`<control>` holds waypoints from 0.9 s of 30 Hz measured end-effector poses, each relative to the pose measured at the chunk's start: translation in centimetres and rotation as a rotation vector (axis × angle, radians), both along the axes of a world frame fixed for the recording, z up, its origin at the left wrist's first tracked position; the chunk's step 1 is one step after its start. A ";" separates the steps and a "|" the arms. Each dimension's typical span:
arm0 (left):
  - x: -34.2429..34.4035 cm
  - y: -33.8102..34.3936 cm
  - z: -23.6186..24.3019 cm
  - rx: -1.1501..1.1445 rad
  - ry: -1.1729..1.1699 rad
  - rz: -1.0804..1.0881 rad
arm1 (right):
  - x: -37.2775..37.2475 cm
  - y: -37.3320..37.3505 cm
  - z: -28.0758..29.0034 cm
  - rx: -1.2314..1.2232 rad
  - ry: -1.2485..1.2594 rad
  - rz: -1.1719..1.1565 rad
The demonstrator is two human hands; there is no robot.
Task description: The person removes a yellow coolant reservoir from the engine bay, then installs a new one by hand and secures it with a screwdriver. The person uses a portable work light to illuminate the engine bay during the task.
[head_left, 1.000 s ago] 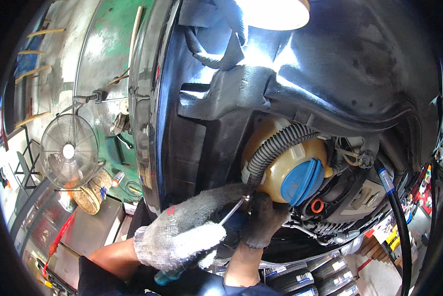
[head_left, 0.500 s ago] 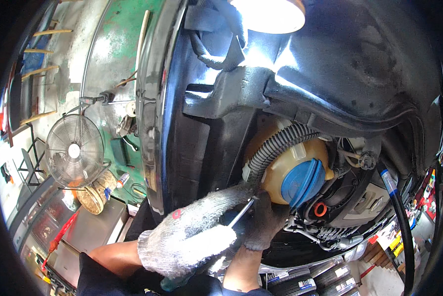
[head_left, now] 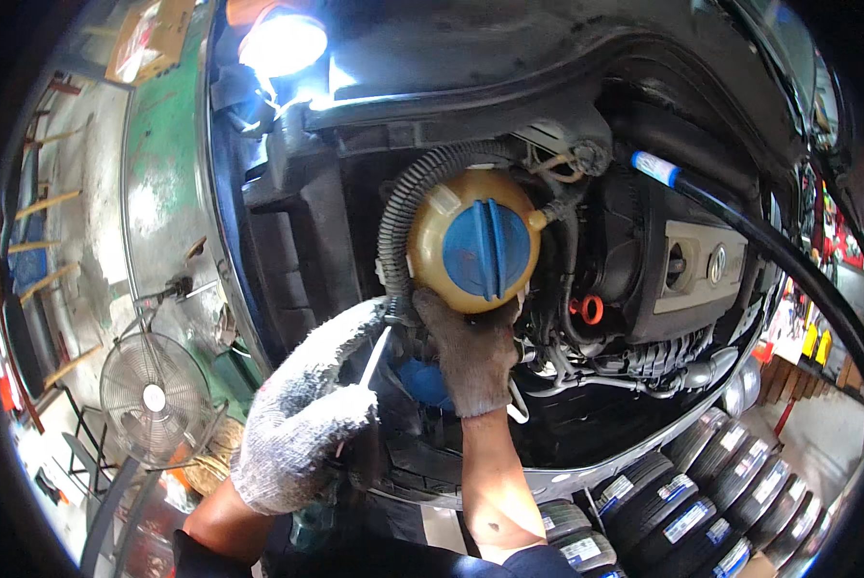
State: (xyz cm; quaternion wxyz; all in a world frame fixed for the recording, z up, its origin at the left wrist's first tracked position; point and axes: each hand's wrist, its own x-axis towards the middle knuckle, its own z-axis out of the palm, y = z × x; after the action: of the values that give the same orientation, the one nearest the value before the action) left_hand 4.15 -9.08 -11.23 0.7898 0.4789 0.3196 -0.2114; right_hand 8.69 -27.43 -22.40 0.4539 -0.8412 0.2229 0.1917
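Observation:
My left hand [head_left: 302,409], in a grey-white knitted glove, is closed on a screwdriver, its thin metal shaft [head_left: 376,356] pointing up toward the lower end of a black corrugated hose [head_left: 393,226]. The fingertips of that hand reach the same hose end. My right hand [head_left: 469,358], in a darker, dirty glove, is closed against the underside of a yellowish coolant tank [head_left: 430,246] with a ribbed blue cap [head_left: 488,249]. Its fingertips are partly hidden, and what they grip cannot be made out. Between the hands, lower down, shows a blue round part [head_left: 424,382].
A bright work lamp [head_left: 284,43] shines at the upper left. The engine cover [head_left: 697,270] and an orange ring [head_left: 586,309] lie to the right, with a black strut [head_left: 769,241] slanting across. Several tyres [head_left: 687,520] are stacked beyond the car; a fan [head_left: 155,397] stands left.
My view has shifted and turned, so the tank appears further left and higher, and more engine and tyres show. Both hands stay by the hose and tank; the screwdriver remains in my left hand.

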 end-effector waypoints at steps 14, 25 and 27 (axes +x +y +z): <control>-0.6 0.1 0.5 0.135 0.073 -0.085 | 0.1 -1.8 -0.1 0.078 -0.180 0.125; -0.7 -0.2 -1.2 0.249 -0.034 -0.083 | 0.7 -1.8 -0.7 -0.083 -0.263 0.320; -0.4 -0.6 -0.2 0.233 -0.066 -0.087 | 0.6 -2.1 -0.7 -0.203 -0.221 0.343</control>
State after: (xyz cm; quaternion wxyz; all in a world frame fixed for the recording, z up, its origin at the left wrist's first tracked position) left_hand 3.74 -9.64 -11.46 0.7288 0.5877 0.2947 -0.1911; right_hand 9.34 -29.51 -23.12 0.3495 -0.9239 0.0435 0.1492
